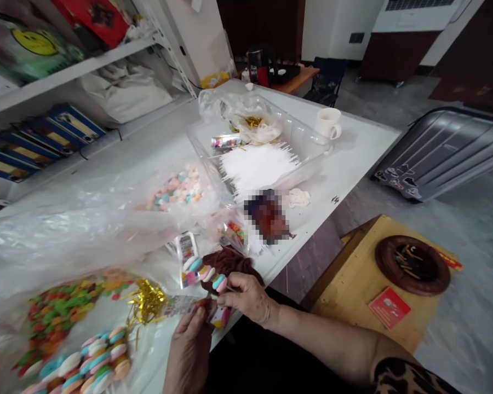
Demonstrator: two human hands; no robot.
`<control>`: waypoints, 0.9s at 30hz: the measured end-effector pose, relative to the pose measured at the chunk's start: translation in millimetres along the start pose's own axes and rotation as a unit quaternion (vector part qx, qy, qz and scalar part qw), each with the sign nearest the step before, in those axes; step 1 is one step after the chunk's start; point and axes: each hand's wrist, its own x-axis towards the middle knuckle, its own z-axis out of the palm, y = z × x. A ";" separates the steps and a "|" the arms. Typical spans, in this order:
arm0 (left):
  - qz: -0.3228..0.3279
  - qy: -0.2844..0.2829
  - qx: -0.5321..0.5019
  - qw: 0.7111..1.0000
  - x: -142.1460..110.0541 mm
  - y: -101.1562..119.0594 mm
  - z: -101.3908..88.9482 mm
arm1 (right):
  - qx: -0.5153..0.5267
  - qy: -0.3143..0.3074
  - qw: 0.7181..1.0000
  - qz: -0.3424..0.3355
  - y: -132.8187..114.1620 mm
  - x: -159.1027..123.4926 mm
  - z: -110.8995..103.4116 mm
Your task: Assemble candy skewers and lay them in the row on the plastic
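My right hand [250,300] pinches the lower end of a marshmallow skewer [207,272], with pink, white and blue pieces, held slantwise above the table's near edge. My left hand [191,342] is closed on a clear plastic candy bag [181,305] with a colourful printed end. Beyond the right hand lies a dark brown bundle of strips [240,265], partly behind the skewer. A flat printed bag [186,250] rests beside it. Gold tinsel ties [147,300] lie left of the hands. Finished-looking marshmallow skewers [94,361] are piled at the lower left.
Gummy candies [57,309] and loose marshmallows [181,186] lie in clear plastic on the left. White sticks [257,164] fill part of a clear tray [312,143]. A white mug [327,123] stands behind. Right are a wooden stool [345,290] with an ashtray [413,265] and a grey suitcase [447,148].
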 end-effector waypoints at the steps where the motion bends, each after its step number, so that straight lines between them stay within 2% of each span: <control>1: 0.012 0.007 -0.009 1.000 -0.6 2.4 1.7 | -0.008 0.009 1.000 -0.019 -0.4 0.3 -1.0; 4: 0.033 -0.001 -0.016 0.999 -3.2 8.7 6.6 | -0.032 0.024 0.998 -0.057 0.4 0.5 -3.0; 6: 0.032 -0.018 -0.011 0.999 -5.3 11.0 8.9 | -0.032 0.014 0.998 -0.056 0.9 -0.5 -2.8; 9: 0.030 -0.033 -0.002 0.999 -7.4 11.4 9.6 | 0.012 -0.009 1.000 -0.016 1.0 -2.7 -0.5; 13: 0.048 -0.018 0.005 0.999 -7.9 10.1 7.6 | 0.055 -0.024 0.997 0.039 1.6 -3.9 3.1; 16: 0.048 -0.030 -0.002 0.998 -9.3 11.0 8.1 | 0.046 -0.013 0.998 0.045 0.5 -3.3 3.4; 22: -0.007 -0.081 0.029 0.996 -12.0 11.4 8.3 | 0.053 -0.013 0.997 0.057 -6.7 -3.3 -0.2; 27: 0.004 -0.017 0.045 0.999 -0.3 0.9 -2.1 | 0.035 -0.016 0.998 0.055 -1.1 -3.3 -0.4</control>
